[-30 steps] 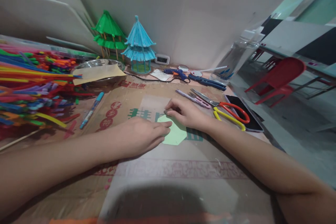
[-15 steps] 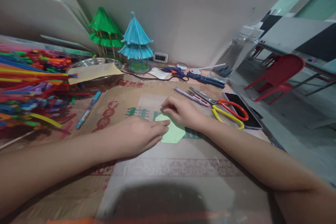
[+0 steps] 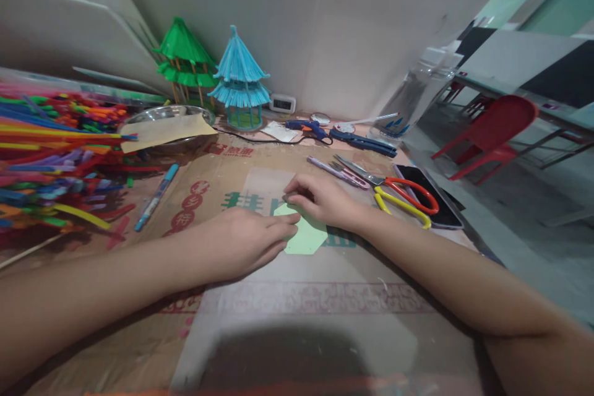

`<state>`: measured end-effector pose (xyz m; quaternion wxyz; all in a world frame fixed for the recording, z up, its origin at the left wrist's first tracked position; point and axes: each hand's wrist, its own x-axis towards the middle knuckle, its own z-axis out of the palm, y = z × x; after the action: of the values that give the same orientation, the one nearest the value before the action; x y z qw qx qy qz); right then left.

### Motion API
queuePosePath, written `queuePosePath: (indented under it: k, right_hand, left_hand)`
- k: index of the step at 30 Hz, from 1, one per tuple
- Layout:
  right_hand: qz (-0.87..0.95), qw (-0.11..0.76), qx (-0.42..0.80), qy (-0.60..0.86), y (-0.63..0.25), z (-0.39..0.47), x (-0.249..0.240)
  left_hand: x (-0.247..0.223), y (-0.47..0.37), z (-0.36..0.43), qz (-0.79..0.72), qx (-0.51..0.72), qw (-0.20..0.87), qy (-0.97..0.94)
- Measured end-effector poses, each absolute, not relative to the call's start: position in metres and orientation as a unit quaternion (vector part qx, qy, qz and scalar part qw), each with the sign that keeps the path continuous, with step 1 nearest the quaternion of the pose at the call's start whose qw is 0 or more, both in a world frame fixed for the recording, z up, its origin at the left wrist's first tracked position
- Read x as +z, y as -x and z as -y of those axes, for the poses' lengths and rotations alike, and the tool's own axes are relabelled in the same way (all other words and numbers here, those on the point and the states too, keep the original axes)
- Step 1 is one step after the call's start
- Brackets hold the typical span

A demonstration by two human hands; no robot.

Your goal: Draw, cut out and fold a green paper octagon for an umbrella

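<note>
A pale green piece of paper with cut corners lies flat on the cardboard mat between my hands. My left hand rests palm down at its left side, fingers stretched out and their tips on the paper. At the paper's top edge my right hand is closed, thumb and forefinger pinched together. Something small and dark seems to be at those fingertips, too small to name. The right hand hides the upper right part of the paper.
To the right lie scissors, a phone and pens. A glue gun, blue pavilion model and green pavilion model stand farther back. Colourful pipe cleaners and a blue marker are at left.
Both hands and the green paper stay in nearly the same place. The whole view has shifted very slightly.
</note>
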<state>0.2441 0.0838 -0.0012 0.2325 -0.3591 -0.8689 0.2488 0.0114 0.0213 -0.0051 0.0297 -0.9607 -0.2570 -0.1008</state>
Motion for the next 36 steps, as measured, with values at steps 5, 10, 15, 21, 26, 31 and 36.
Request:
queuePosePath:
  k: [5,10,15,21,26,31,36]
  right_hand:
    - [0.841,0.277,0.249,0.393,-0.242,-0.086,-0.004]
    - [0.766,0.333,0.386,0.392,-0.250,-0.093,-0.003]
    - [0.675,0.399,0.478,0.396,-0.252,-0.095,-0.001]
    - [0.653,0.407,0.505,0.391,-0.246,-0.088,-0.002]
    - [0.715,0.393,0.399,0.418,-0.249,-0.088,-0.005]
    - [0.744,0.372,0.301,0.466,-0.255,-0.085,0.001]
    - [0.717,0.350,0.368,0.478,-0.255,-0.080,0.004]
  left_hand:
    - [-0.004,-0.011,-0.020,0.260,-0.102,0.031,0.960]
    - [-0.008,-0.010,-0.022,0.251,-0.118,0.029,0.960]
    - [-0.007,-0.010,-0.016,0.216,-0.183,0.090,0.955]
    - [0.000,-0.013,-0.008,0.150,-0.203,0.062,0.966]
    - [0.002,-0.009,-0.016,0.170,-0.224,0.097,0.955]
    - [0.005,-0.003,-0.027,0.224,-0.198,0.173,0.938]
    - [0.005,-0.003,-0.027,0.278,-0.189,0.187,0.923]
